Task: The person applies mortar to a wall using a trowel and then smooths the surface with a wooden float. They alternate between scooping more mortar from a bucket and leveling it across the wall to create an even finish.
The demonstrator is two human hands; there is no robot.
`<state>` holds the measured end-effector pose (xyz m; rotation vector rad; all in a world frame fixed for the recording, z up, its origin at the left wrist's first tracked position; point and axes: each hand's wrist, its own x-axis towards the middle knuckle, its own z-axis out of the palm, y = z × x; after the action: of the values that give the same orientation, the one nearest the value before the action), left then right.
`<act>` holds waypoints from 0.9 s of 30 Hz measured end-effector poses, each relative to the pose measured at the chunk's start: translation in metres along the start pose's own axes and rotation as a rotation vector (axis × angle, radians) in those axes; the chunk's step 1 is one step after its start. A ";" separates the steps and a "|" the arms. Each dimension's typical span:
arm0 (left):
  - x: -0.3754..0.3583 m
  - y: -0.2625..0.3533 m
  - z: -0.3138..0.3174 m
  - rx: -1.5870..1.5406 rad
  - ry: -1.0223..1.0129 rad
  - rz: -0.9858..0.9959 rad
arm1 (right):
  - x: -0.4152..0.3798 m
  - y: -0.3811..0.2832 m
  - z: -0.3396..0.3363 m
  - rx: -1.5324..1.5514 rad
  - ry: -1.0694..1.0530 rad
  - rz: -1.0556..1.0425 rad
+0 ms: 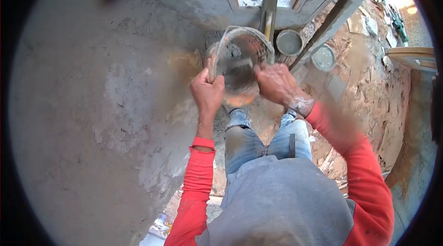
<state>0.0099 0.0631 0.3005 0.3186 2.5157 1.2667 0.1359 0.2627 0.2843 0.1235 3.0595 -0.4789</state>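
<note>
A round, mortar-smeared pan (pixel 223 43) is tilted in front of my legs, with grey mortar (pixel 235 50) inside. My left hand (pixel 208 91) is closed on its left rim, thumb towards the inside. At the right rim my right hand (pixel 279 83) makes a fist, smeared by motion and with grey mortar on the wrist. From the fist a blurred flat blade, apparently a trowel (pixel 240 63), reaches into the pan; its handle is hidden in the fingers.
A grey plastered wall (pixel 115 121) fills the left side. Two buckets of greyish liquid, one (pixel 290 43) beside an upright board (pixel 268 15) and another (pixel 323 58), stand beyond a slanting post (pixel 332 20). Rubble and reddish earth (pixel 369 103) lie at right.
</note>
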 end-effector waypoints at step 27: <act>-0.058 0.110 -0.054 -0.099 0.192 0.761 | -0.030 -0.039 -0.098 0.070 0.030 -0.192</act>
<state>0.0502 0.0682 0.4298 1.2720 2.5551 1.7355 0.1596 0.2530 0.3908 -0.1644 3.1002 -0.5991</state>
